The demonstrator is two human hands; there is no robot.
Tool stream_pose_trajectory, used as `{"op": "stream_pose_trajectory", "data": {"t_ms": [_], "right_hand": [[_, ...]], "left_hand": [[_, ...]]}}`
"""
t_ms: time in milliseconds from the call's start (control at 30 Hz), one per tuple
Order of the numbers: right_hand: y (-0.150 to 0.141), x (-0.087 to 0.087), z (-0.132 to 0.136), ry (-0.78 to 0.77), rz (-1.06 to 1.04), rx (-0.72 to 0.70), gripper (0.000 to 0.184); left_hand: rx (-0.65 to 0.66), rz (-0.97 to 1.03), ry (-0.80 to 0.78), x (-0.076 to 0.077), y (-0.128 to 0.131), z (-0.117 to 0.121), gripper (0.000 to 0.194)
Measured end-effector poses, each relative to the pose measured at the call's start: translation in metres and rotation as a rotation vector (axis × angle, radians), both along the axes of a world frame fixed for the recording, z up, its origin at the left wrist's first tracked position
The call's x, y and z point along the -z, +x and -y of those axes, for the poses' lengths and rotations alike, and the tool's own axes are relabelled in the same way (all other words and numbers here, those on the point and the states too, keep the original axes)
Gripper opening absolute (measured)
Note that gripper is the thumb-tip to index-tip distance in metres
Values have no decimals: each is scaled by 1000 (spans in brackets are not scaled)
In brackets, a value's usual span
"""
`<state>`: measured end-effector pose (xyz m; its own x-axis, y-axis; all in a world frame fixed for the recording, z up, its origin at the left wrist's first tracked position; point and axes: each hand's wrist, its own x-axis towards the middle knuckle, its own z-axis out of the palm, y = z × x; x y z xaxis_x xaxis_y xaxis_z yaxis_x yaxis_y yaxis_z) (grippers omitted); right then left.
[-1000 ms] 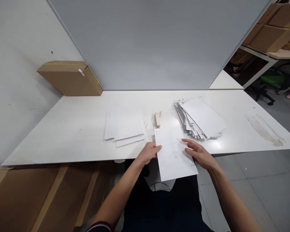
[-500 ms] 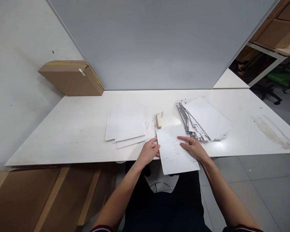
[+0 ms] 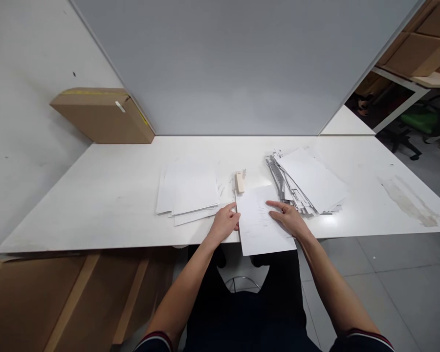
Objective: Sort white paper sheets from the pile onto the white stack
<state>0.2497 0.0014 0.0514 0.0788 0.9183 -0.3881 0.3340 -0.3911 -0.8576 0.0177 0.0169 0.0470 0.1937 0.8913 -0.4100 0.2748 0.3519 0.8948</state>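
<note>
A white sheet of paper (image 3: 258, 234) with faint print lies at the table's front edge, its lower part hanging over. My left hand (image 3: 224, 224) is closed on the sheet's left edge, some fingers partly hidden beneath it. On the right, my right hand (image 3: 289, 219) rests over the paper with index finger and thumb stretched out and apart; its other fingers are hard to see. Just beyond the sheet's top edge lies a small beige stapler (image 3: 239, 182). To the left is a low stack of white sheets (image 3: 194, 188), and to the right a thicker, uneven paper pile (image 3: 310, 178).
The white table (image 3: 106, 205) backs onto a grey panel (image 3: 234, 68). A cardboard box (image 3: 106, 117) stands at the back left corner, and more cardboard (image 3: 33, 303) sits below the table at left. Shelving with boxes and a green chair (image 3: 420, 120) are at far right.
The sheet has shifted slightly up and away from me, its top edge now reaching the stapler. Both hands have moved a little with it, and the camera view has shifted slightly.
</note>
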Motion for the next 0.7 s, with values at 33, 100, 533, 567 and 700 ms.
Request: {"op": "stream_pose_trajectory", "data": {"t_ms": [33,100,533,567,700], "right_hand": [[-1,-1,0,3,2,1,45],[-1,-1,1,1,-3,3,45],[1,11,2,0,-82,22,48],[1,12,2,5,-85,20,48],[2,13,2,22,-85,21,48]], "left_hand": [[2,-6,-1,0,-1,0,54],[9,-13,-3,0,-1,1,54],[37,-54,-23,-9,-3,2,58],[40,-63,-19,-9,-3,1,58],[64,-121,12,-7,-7,1,57]]}}
